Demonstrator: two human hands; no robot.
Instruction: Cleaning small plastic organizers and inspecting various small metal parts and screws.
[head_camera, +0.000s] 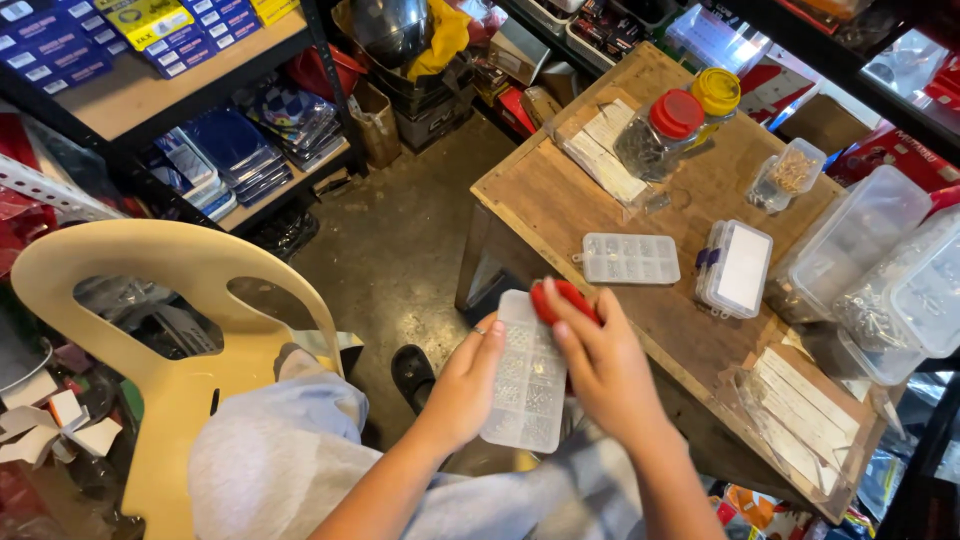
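Clear compartment box gripped between left hand and right hand, which holds red lid

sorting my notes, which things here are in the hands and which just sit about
In hand:
- left hand and right hand on a clear divided box
- red lid

Lying about:
- second divided box
- red-capped jar
- cream chair

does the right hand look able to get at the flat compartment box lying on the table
Probably yes, though the right hand is holding a red object over the compartment tray the left hand supports. The flat box lies just beyond it on the wooden table, nothing between.
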